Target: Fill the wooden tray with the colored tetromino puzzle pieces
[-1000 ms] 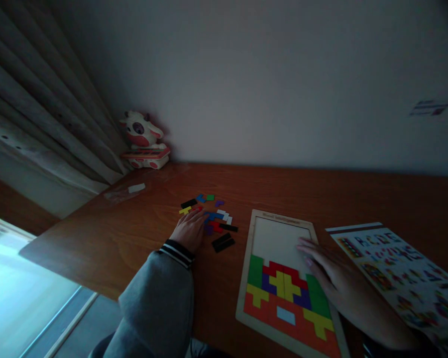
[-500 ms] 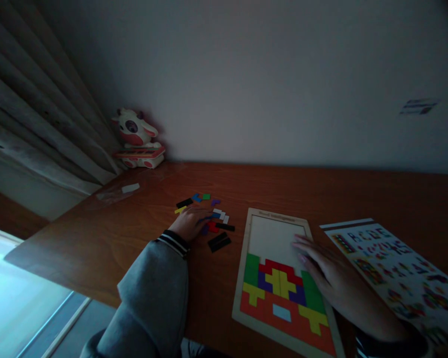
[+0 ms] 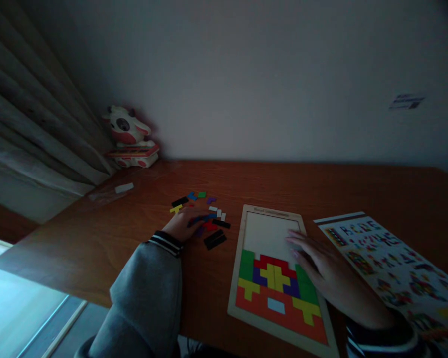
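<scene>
Loose coloured pieces lie in a group on the table, and my left hand (image 3: pixel 182 223) is over their left part. Its fingers reach toward a blue piece (image 3: pixel 210 216); whether they grip anything is too dark to tell. Black pieces (image 3: pixel 215 239) lie just in front of it. A wooden puzzle board (image 3: pixel 234 278) stands to the right, its lower half filled with red, yellow, green, purple and orange-red pieces, its upper half bare. My right hand (image 3: pixel 317 261) rests on the board's right edge, fingers stretched out, holding nothing.
A printed pattern sheet (image 3: pixel 399 268) lies on the right of the table (image 3: pixel 321 184). At the back left sits a cow toy (image 3: pixel 130 136). A white strip (image 3: pixel 124 188) in clear plastic is near the left edge, beside the curtain (image 3: pixel 30 109).
The whole view has shifted slightly, so things appear a little further left. My left hand has drawn back a little, showing more of the yellow piece. My right hand stays on the board.
</scene>
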### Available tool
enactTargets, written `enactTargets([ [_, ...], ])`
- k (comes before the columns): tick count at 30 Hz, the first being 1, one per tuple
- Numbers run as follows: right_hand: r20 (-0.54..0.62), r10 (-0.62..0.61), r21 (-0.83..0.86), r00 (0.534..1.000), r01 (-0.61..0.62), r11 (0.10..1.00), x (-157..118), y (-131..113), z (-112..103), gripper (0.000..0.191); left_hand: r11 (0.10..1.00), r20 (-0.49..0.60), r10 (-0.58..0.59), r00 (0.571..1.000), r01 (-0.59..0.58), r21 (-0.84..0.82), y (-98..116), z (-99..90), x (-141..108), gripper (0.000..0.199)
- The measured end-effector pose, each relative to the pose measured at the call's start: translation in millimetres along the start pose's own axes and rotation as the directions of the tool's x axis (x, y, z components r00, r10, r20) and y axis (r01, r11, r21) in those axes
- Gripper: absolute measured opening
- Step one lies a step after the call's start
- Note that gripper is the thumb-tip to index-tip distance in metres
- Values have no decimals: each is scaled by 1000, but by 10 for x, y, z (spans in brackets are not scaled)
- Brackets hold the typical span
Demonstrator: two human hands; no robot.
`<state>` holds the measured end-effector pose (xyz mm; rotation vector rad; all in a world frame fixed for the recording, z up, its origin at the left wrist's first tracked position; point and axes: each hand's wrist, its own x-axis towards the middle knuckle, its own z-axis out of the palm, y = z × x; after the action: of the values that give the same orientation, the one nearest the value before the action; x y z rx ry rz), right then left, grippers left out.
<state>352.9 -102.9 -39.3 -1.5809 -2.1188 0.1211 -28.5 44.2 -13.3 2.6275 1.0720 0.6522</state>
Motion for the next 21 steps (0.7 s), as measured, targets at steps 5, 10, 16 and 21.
enactTargets([
  [5, 2, 6, -3, 1000, -6, 1000, -5, 3, -7, 36, 1000, -47, -20, 999, 21, 2, -87, 41, -25, 25],
  [10, -17, 2, -2, 1000, -2, 1000, 2, -28, -17, 37, 999, -99, -11, 995, 15, 39, -136, 92, -26, 21],
  [16, -22, 10, 8, 1000, -10, 1000, 18, -32, -18, 37, 995, -45, -94, 995, 96, 22, -55, 51, -11, 28],
  [21, -10, 12, 10, 1000, -12, 1000, 12, -22, -12, 38, 988, -73, -151, 986, 153, 22, -26, 60, -5, 36],
])
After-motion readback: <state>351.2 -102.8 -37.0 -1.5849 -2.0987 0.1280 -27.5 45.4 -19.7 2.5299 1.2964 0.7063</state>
